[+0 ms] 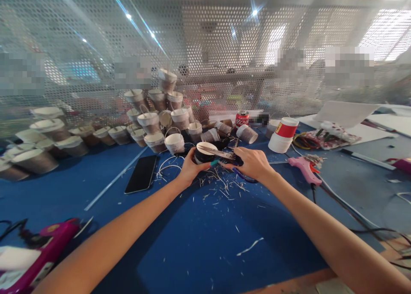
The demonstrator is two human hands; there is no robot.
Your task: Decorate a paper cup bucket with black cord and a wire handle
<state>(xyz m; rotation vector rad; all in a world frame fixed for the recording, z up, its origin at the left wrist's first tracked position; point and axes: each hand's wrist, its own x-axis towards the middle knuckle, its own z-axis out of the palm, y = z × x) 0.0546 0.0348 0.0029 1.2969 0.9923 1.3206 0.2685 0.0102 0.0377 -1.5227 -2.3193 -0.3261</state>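
Observation:
My left hand [190, 167] is wrapped round a small dark paper cup with a white rim [204, 152], held just above the blue table [192, 234]. My right hand [252, 162] grips a pair of scissors [221, 154] with blue-purple handles; the blades lie across the cup's rim. Below both hands, white trimmings [221, 184] are scattered on the table. A thin white strip loops beside the cup on the left.
A pile of small handled cups [160, 114] rises behind the hands, with more cups [48, 135] at left. Black phone [141, 179], soda can [242, 118], stacked red-and-white cups [282, 134], pink glue gun [305, 169] with cord, another glue gun [41, 251] at bottom left. Perforated metal screen behind.

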